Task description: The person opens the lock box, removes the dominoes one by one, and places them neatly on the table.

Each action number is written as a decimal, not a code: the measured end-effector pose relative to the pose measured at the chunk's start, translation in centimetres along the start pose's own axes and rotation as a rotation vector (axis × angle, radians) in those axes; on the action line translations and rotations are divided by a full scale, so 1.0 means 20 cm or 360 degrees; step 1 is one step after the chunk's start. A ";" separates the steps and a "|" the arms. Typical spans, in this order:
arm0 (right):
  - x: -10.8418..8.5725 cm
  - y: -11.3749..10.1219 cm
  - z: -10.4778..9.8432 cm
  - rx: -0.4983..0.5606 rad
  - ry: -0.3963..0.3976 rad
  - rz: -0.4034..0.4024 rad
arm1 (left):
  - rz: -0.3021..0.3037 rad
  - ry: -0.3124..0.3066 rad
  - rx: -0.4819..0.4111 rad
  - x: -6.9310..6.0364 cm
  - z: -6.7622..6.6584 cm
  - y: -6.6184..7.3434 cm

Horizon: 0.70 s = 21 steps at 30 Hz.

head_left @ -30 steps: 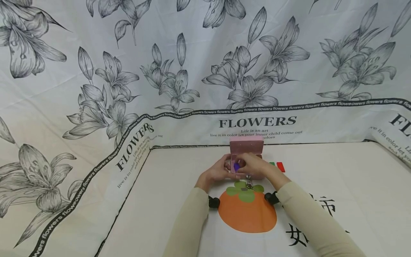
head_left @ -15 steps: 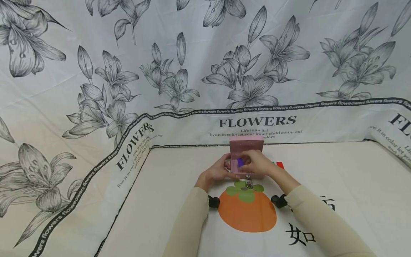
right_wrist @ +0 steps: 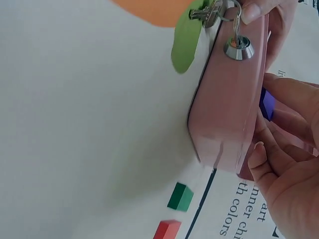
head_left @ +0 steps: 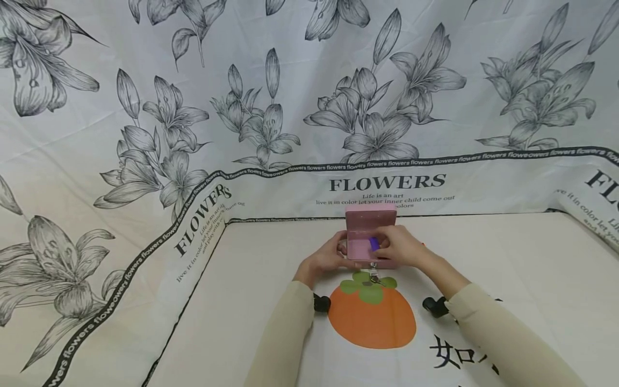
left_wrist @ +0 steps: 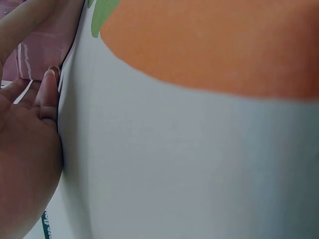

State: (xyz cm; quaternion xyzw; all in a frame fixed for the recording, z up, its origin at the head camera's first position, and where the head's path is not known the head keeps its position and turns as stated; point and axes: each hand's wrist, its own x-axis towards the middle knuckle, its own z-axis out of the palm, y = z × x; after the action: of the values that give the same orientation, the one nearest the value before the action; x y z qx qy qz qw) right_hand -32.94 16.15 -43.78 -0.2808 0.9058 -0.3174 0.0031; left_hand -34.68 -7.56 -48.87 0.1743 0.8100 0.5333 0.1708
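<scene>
A pink metal box [head_left: 359,251] stands with its lid [head_left: 371,220] raised; keys on a ring [right_wrist: 230,12] hang from the lock on its front. My left hand [head_left: 329,254] grips the box's left side, the thumb along the front and the fingers round the side, also seen as the left hand [left_wrist: 27,149] in the left wrist view. Inside the box's opening, my right hand [head_left: 398,246] pinches a purple block [head_left: 374,244] between thumb and fingertips. In the right wrist view the purple block [right_wrist: 267,104] shows partly between the fingers of the right hand [right_wrist: 291,144].
Right of the box, a green block [right_wrist: 180,197] and a red block [right_wrist: 167,229] lie on the cloth. A printed orange persimmon [head_left: 372,322] lies in front of the box. Behind the box rises a flower-patterned curtain [head_left: 271,193].
My right hand has moved to the right across the inside of the box with the purple block in its fingers. The left hand and the box have stayed in place.
</scene>
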 end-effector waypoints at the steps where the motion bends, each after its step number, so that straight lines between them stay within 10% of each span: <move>1: -0.01 0.00 -0.01 -0.0005 0.0000 0.0002 | 0.0000 0.0002 0.0000 0.00 0.00 0.00; 21: -0.09 0.06 -0.11 0.0009 -0.0012 0.0094 | -0.0018 0.0048 -0.0024 0.00 0.01 0.00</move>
State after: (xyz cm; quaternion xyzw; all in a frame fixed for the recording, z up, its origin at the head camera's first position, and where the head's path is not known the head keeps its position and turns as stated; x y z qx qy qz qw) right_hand -32.38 19.16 -42.98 -0.2550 0.9128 -0.3187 0.0167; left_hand -34.59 -7.26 -48.90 0.1603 0.8093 0.5411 0.1629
